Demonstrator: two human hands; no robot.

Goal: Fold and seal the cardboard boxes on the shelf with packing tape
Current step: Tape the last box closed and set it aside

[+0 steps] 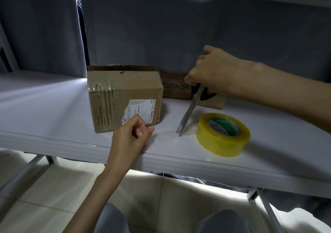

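A clear strip of packing tape [168,137] is pinched at its free end by the left hand [133,134], fingers curled on it, and is drawn taut across the front of the white shelf [53,111], apparently so that it can be cut cleanly. At the other end of the strip, the yellow roll of packing tape [223,134] is laid flat on the shelf, to the right of that hand. Between the two, the steel blades of the black-handled scissors [192,107] are set at the strip just beside the roll; their handles are gripped by the right hand [209,71] from above. Just behind the left hand, the closed brown cardboard box with a white label [123,96] is stood, already taped along one edge. Further back, a flattened piece of brown cardboard [176,87] is lying against the grey backdrop.
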